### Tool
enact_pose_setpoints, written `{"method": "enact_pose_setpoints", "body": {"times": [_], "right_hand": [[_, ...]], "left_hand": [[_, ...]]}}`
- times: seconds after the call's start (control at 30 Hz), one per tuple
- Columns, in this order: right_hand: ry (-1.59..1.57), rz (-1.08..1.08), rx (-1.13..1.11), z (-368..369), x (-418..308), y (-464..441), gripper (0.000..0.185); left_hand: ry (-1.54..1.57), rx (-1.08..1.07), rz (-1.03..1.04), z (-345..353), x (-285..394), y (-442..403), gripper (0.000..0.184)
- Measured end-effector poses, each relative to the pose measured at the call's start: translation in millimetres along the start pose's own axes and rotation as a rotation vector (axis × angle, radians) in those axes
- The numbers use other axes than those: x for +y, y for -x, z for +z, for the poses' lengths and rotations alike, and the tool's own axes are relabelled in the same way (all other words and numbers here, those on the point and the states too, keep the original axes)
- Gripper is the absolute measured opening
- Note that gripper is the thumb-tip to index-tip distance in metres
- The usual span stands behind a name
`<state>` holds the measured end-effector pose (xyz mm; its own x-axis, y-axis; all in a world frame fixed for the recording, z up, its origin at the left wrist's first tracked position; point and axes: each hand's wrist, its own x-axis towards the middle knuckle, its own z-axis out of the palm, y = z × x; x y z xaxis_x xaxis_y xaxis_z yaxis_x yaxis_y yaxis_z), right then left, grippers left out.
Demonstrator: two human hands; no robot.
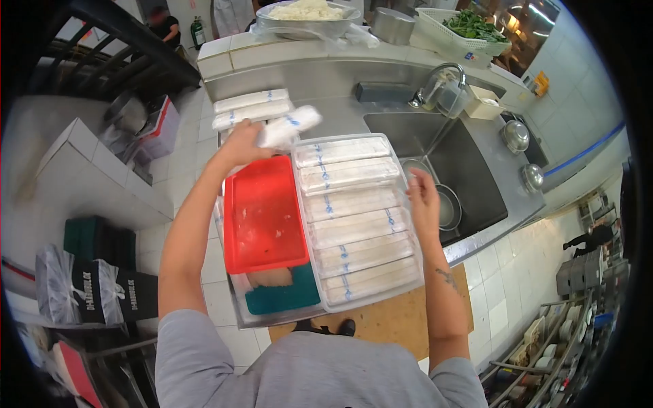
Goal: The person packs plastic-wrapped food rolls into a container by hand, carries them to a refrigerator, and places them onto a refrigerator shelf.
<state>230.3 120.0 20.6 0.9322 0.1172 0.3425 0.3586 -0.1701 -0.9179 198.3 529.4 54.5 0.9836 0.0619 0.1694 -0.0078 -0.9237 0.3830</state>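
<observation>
My left hand grips one end of a white wrapped package with blue print, held tilted above the counter. Under and behind it lie more white packages. A clear plastic tub in the middle holds several similar packages laid in rows. Beside the tub's right wall is my right hand, its fingers slightly bent and apart, with nothing visible in them. Left of the tub, a red tray rests partly over a green board.
A steel sink with a faucet and a round metal bowl is on the right. On the back ledge stand a basin, a pot and a basket of greens. A person is far back left.
</observation>
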Motion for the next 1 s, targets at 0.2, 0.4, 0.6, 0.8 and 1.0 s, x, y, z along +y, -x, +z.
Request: {"method": "enact_pose_setpoints", "body": {"times": [0.2,0.4,0.6,0.8,1.0], "right_hand": [[0.156,-0.245,0.058,-31.4,5.8,23.6,0.022],[0.585,-0.577,-0.315,-9.3,14.2,27.1,0.026],[0.651,-0.467,-0.394,-0.9,15.8,17.1,0.026],[0.598,-0.543,-0.405,-10.8,12.3,20.8,0.035],[0.846,-0.134,-0.007,-23.2,15.6,55.4,0.051]], "left_hand": [[-0.18,-0.124,0.301,41.2,160.9,47.0,0.059],[-0.085,0.032,0.235,117.1,181.8,63.9,0.056],[-0.099,0.053,0.184,111.6,183.6,72.8,0.053],[0.017,0.288,0.232,82.1,99.0,20.9,0.036],[-0.435,0.332,0.047,45.0,-95.8,-68.0,0.034]]}}
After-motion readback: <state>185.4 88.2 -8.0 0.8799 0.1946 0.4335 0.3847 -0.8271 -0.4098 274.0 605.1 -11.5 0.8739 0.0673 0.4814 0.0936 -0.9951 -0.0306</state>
